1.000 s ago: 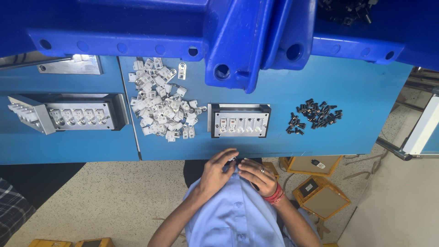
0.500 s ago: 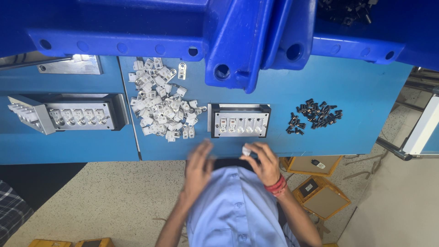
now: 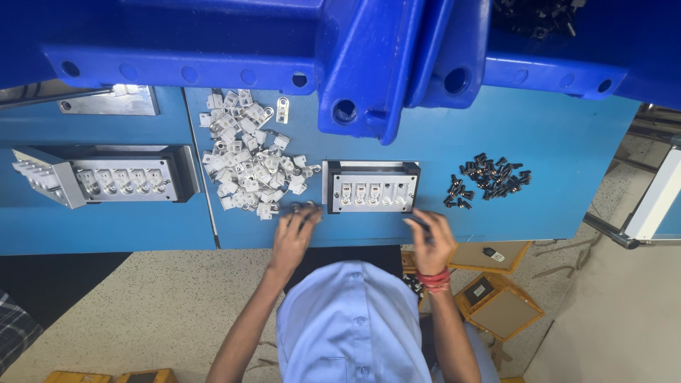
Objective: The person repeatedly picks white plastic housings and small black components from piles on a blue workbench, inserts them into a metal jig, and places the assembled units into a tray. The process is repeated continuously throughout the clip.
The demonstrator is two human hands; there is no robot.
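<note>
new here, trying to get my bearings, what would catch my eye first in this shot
The big glossy blue moulded frame fills the top of the view, over a blue table. Below it lies a heap of small silvery metal parts, a grey fixture block with a row of slots beside it, and a cluster of dark small parts to the right. The left hand reaches the heap's near edge; the right hand rests by the block's corner.

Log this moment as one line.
left hand: at metal clip pile | right hand: beside fixture block | screws: untouched
</note>
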